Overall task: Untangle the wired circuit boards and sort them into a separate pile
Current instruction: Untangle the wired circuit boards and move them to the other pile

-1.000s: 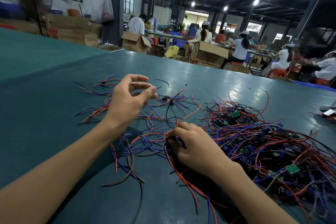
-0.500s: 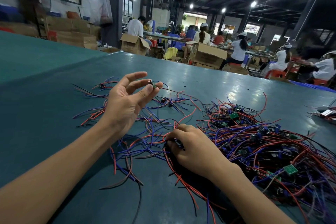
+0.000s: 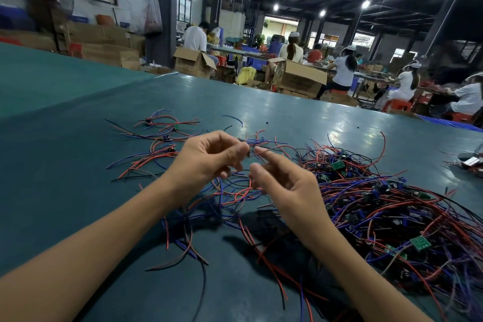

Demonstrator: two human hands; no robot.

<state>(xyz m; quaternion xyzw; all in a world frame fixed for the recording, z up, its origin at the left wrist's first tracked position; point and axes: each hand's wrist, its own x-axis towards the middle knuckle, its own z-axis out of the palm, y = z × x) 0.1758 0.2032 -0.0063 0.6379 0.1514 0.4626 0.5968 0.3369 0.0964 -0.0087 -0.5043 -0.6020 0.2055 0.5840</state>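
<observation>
Closest to the body, under both forearms, loose strands [image 3: 193,246] of red, blue and black wire trail across the teal table [image 3: 65,165]. Just above them the left hand [image 3: 209,162] is curled, its thumb and fingers pinching a small dark piece that looks like one wired circuit board [image 3: 249,152], with its leads fanning out beyond the fingertips. The right hand [image 3: 285,185] sits just beside it. Its forefinger is straight and reaches toward that piece, its thumb is held apart, and nothing shows between them, so I judge it empty.

Right of the right hand lies the tangled heap [image 3: 386,206], dense with wire and dotted with little green boards. Beyond and left of the left hand, a thinner spread of already separated pieces forms the sorted pile [image 3: 162,138].

These should be very light. The boards are small and stiff, while the leads are limp yet springy and apt to loop round their neighbours. Tugging a wire probably strains its solder joint, so the safer hold is on the board's edges, with the free hand drawing each lead clear one at a time.

Farther off, past the table's far edge, stand cardboard boxes [image 3: 300,78] and seated workers [image 3: 342,68] at other benches.
</observation>
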